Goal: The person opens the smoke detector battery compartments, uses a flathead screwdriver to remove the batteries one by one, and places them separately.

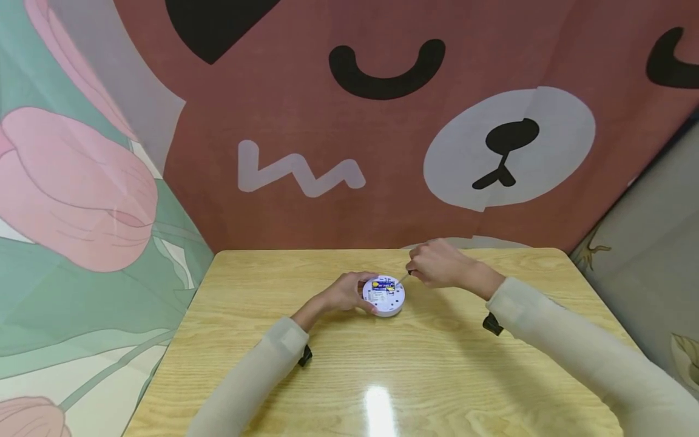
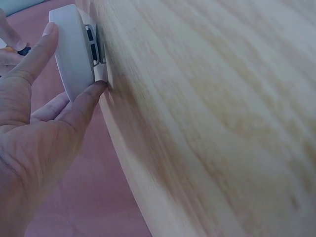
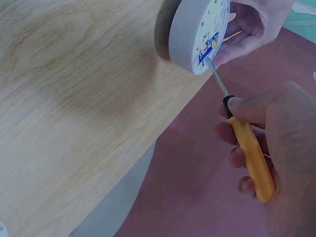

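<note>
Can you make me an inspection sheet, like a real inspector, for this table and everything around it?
Surface: wooden table, shiny, with a bright reflection.
Job's things: round white device with a blue-and-yellow part; orange-handled screwdriver, tip at that part.
Clutter: pale edge in the right wrist view, too cut off to name.
Hands: left hand holds device; right hand grips screwdriver.
Cables: nothing seen.
Surroundings: bear-print backdrop, flower-print cloth.

- Head view: bright, fairly even light; a white glare [image 1: 379, 409] midway between the left and right edges of the yellow, wood-grained desk [image 1: 229, 291].
- A soft arm shadow [image 1: 491, 355] slants across the desk's right half.
- Wrist views: dimmer, hazy; desk grain blurs in the left.
- Print on the white, round plastic device [image 1: 384, 308] looks illegibly small.
</note>
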The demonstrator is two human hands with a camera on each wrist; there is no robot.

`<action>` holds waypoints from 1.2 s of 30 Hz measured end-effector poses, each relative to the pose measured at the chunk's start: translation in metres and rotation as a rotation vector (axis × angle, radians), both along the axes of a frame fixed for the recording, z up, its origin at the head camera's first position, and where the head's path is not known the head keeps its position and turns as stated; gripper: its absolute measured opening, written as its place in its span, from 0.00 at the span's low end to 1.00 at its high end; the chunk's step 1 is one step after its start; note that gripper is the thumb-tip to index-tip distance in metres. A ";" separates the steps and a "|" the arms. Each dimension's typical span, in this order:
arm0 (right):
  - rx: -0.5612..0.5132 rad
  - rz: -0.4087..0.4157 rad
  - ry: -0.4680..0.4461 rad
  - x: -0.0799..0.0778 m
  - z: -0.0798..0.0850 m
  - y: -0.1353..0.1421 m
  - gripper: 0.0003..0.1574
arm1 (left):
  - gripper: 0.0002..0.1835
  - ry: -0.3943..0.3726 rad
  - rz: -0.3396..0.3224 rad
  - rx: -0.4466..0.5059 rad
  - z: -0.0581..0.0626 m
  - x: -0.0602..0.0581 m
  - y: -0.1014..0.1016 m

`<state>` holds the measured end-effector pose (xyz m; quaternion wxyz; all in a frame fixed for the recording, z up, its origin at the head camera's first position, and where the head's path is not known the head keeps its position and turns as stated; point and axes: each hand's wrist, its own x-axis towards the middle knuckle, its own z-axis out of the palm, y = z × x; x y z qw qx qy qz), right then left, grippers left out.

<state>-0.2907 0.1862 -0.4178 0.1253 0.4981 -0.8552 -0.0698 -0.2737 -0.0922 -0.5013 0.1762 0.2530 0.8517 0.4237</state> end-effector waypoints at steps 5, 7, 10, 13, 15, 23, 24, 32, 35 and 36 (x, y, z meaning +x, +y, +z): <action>0.031 0.012 0.014 -0.001 -0.002 -0.005 0.15 | 0.50 -0.003 0.004 -0.002 0.000 0.000 0.000; 0.041 0.014 0.014 -0.001 -0.002 -0.007 0.14 | 0.50 -0.004 0.003 -0.001 0.000 0.000 0.000; 0.061 0.005 0.012 0.001 -0.002 -0.010 0.11 | 0.51 -0.007 0.001 -0.001 0.000 0.000 0.001; 0.087 -0.014 0.007 0.002 -0.003 -0.012 0.08 | 0.50 -0.004 -0.001 0.001 -0.001 0.000 0.002; 0.102 -0.022 0.007 0.002 -0.003 -0.014 0.07 | 0.50 0.003 -0.002 -0.001 -0.001 -0.001 0.002; 0.193 -0.027 0.027 0.004 0.006 -0.029 0.20 | 0.49 0.012 -0.003 0.012 -0.001 -0.002 0.002; 0.211 -0.036 0.021 0.005 0.008 -0.031 0.20 | 0.49 0.013 -0.004 0.013 0.000 -0.002 0.003; 0.207 -0.028 0.058 0.008 0.003 -0.027 0.19 | 0.49 0.020 -0.009 0.015 0.002 -0.001 0.003; 0.163 -0.014 0.058 0.008 -0.002 -0.021 0.16 | 0.49 0.012 -0.011 0.012 0.002 0.000 0.003; 0.145 -0.008 0.054 0.007 -0.003 -0.019 0.15 | 0.49 0.008 -0.010 0.012 0.002 0.000 0.003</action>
